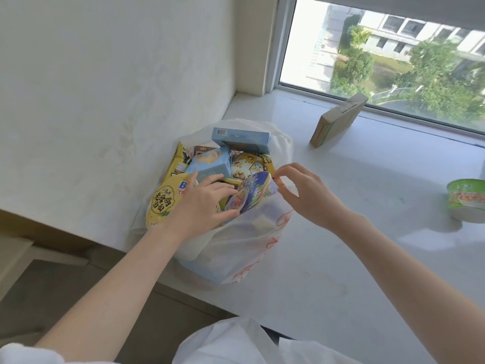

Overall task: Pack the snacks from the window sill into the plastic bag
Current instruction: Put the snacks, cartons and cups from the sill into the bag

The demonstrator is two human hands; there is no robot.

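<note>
A white plastic bag [236, 248] with red print stands on the window sill [341, 245] against the left wall, stuffed with snacks. Inside it are a yellow noodle cup [161, 203], light blue boxes [241, 137], and a purple-lidded noodle cup [252, 195] tilted at the opening. My left hand [202, 206] lies over the bag's opening, fingers on the purple cup. My right hand [307, 195] pinches the bag's right rim beside that cup. A green noodle cup [465, 199] and a tan flat box [338, 120] stand on the sill outside the bag.
The window [393, 53] runs along the back of the sill. The white wall [118, 88] is close on the left of the bag. The sill's front edge drops to a brown floor [52, 298] at lower left. A second white bag [236, 345] lies near my body.
</note>
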